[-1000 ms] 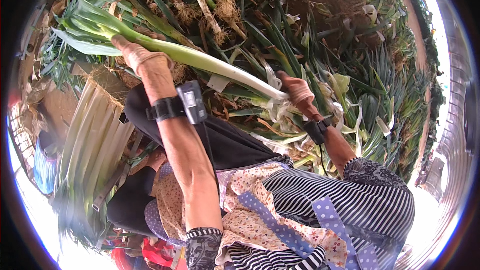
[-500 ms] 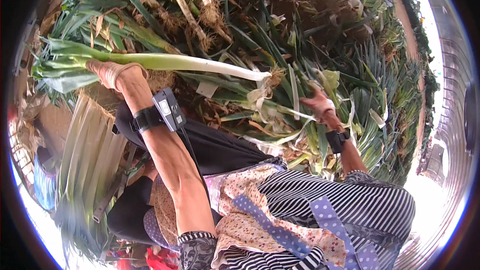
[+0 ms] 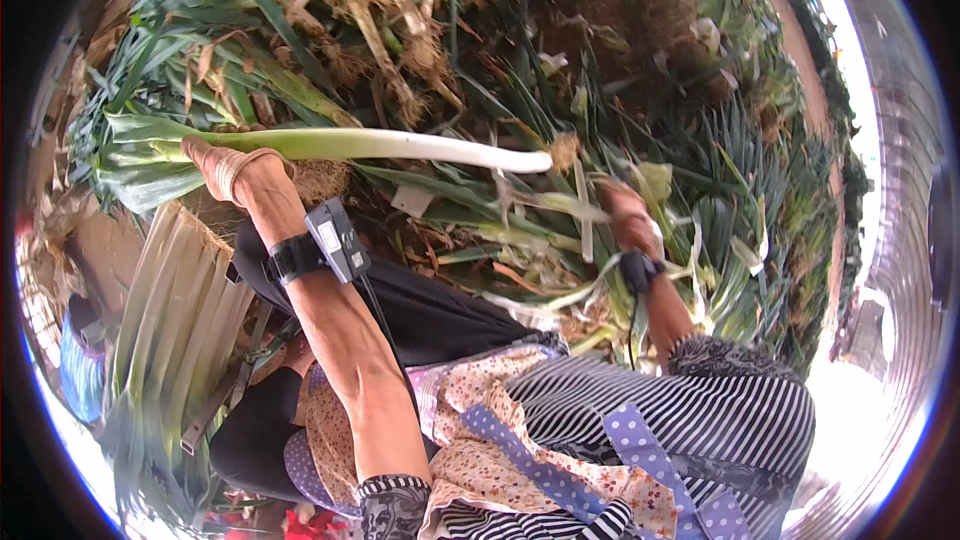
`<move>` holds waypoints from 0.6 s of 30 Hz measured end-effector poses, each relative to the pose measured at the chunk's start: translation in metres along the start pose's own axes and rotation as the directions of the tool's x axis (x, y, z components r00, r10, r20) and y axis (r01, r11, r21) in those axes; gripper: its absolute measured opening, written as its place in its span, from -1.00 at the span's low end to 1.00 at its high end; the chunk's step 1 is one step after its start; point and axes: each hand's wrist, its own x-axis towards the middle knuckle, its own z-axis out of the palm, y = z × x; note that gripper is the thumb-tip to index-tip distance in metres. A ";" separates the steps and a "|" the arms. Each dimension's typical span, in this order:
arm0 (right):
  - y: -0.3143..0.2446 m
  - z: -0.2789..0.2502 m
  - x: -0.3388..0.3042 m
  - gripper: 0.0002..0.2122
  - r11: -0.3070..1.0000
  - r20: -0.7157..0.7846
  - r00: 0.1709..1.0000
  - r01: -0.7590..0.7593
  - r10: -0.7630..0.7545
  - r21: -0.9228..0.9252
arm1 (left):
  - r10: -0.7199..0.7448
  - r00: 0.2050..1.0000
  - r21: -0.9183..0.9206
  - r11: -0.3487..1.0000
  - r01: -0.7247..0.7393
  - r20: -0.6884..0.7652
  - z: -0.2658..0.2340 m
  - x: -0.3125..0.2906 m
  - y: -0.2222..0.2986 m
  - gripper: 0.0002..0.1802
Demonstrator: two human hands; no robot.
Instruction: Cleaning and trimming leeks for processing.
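Observation:
My left hand (image 3: 240, 170), the one with tape around it, is closed around a leek (image 3: 400, 145) just below its fanned green leaves. The leek lies nearly level, its white shank pointing right and ending in a small tuft of roots (image 3: 565, 152). A short way right of and below those roots is my right hand (image 3: 630, 215), smeared by motion. A blurred pale strip of leaf (image 3: 560, 203) reaches toward its fingers; whether they grip it I cannot tell.
Heaped leeks (image 3: 400, 40) with dirty roots lie ahead, and leafy leeks (image 3: 770, 170) spread along the right. A stack of trimmed leeks (image 3: 170, 310) stands at the left beside my leg. Peeled leaf scraps (image 3: 590, 315) litter the ground in front of me.
The leek in my left hand has shifted slightly right and down. My right hand has moved left; its fingers, spread before, are now blurred. Pale skin hanging near the root end has shifted.

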 end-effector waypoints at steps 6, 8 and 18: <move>0.033 -0.082 -0.011 -0.41 0.691 0.440 0.645 -0.719 0.625 0.071 | 0.014 0.997 -0.001 1.000 -0.014 -0.070 0.011 -0.015 0.003 -0.38; -0.026 -0.092 0.022 -0.50 0.738 -0.024 0.798 -0.569 0.603 -0.362 | 0.102 0.994 -0.155 0.982 -0.105 -0.025 0.017 -0.024 -0.014 -0.41; -0.288 -0.042 0.122 -0.71 0.996 -0.056 0.996 0.074 -0.071 0.047 | 0.085 0.996 -0.113 0.990 -0.081 0.034 0.008 -0.033 -0.028 -0.43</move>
